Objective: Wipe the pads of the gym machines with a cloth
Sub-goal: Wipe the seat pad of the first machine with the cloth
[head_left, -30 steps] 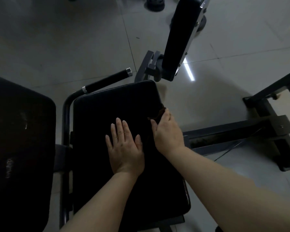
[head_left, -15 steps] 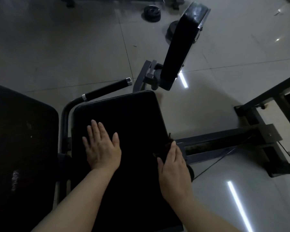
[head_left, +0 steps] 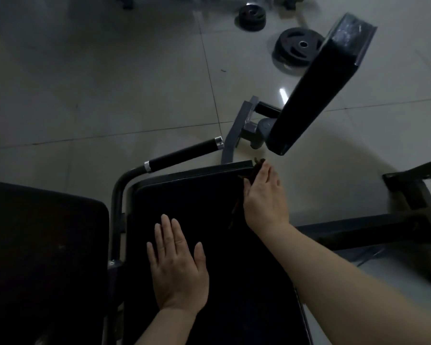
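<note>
A black seat pad (head_left: 199, 200) of a gym machine fills the lower middle. My left hand (head_left: 177, 265) lies flat on it, fingers straight. My right hand (head_left: 264, 197) is at the pad's far right corner and presses a dark brown cloth (head_left: 255, 168) against the pad's right edge; only the cloth's tip past my fingers and a few threads below show. A second black pad (head_left: 316, 95) stands tilted beyond, on a grey bracket. Another dark pad (head_left: 40, 257) sits at the left.
A black handle bar (head_left: 184, 154) with chrome rings juts out behind the seat pad. Two weight plates (head_left: 297, 47) lie on the tiled floor at the back. A dark machine frame (head_left: 393, 227) runs along the floor at the right.
My right hand slid the cloth from near the pad's front right edge up to its far right corner. My left hand stayed flat on the pad, now lower in view.
</note>
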A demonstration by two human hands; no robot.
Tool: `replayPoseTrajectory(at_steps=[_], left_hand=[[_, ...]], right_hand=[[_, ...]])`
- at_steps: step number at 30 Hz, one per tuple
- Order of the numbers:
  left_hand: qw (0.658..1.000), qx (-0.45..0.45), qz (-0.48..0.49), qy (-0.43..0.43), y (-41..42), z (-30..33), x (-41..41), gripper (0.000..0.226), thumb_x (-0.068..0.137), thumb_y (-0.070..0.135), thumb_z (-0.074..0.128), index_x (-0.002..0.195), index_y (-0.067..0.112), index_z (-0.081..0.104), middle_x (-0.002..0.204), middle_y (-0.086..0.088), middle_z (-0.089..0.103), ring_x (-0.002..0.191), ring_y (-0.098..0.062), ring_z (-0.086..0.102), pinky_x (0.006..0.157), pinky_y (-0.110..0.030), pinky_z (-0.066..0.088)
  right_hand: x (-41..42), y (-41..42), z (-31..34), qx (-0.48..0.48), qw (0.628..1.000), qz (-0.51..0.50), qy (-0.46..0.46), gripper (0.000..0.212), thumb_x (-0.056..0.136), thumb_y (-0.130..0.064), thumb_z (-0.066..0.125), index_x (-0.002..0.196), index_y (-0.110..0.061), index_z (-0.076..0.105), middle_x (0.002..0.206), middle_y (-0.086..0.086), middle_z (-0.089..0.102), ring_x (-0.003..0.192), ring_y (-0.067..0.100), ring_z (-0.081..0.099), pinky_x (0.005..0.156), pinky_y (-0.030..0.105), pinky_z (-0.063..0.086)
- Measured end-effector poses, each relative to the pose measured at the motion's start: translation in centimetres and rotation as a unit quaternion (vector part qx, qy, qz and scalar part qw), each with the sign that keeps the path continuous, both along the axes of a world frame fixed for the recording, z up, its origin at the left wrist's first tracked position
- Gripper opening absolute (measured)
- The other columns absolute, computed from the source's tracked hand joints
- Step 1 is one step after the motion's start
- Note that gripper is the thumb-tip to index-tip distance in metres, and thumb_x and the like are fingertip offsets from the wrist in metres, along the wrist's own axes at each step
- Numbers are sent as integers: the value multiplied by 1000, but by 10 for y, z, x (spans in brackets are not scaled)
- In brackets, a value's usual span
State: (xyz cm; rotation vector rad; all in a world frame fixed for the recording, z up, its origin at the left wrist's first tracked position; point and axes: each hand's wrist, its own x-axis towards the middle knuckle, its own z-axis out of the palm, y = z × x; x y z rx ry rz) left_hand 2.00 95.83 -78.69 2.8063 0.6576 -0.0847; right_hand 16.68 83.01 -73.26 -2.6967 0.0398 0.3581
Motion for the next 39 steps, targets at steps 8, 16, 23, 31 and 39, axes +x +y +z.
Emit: replayPoseTrajectory(at_steps=[8, 16, 23, 31, 39], left_hand=[[999, -41, 33, -2, 2, 7, 10, 65, 91, 52, 6, 148, 19, 5, 158, 0, -3, 146, -15, -5, 118, -37, -4], [997, -14, 70, -15, 3, 0, 23, 63, 95, 47, 19, 147, 12, 16, 157, -6, 14, 145, -23, 13, 116, -43, 8], [998, 4, 60, 3, 4, -1, 22, 64, 98, 50, 7, 148, 11, 22, 157, -7, 18, 144, -23, 16, 114, -44, 10], [998, 6, 65, -5, 4, -1, 25, 61, 98, 45, 16, 147, 11, 23, 157, -9, 20, 144, -24, 17, 113, -46, 13], [998, -7, 60, 16, 6, 1, 25, 62, 99, 46, 6, 147, 11, 24, 157, -9, 21, 143, -23, 17, 112, -45, 13]], right_hand=[[-57, -24, 12, -48, 996, 75, 18, 68, 99, -46, 23, 151, -10, -1, 159, 14, 4, 145, 28, 16, 113, 39, 26], [-22, -14, 8, -37, 996, 80, 34, 69, 100, -44, 21, 150, -8, -10, 159, 13, -7, 147, 27, 0, 118, 35, 8], [17, -12, 5, -35, 989, 140, -15, 68, 98, -49, 26, 152, -13, 2, 159, 7, -6, 146, 24, -3, 119, 35, 4], [20, -1, -3, -15, 994, 90, -52, 51, 95, -39, 42, 134, -5, 40, 127, 15, 47, 114, 30, 44, 98, 40, 36], [15, 83, -6, -77, 951, 293, -58, 46, 98, -45, 28, 125, -17, 51, 126, 4, 55, 121, 22, 47, 109, 36, 26]])
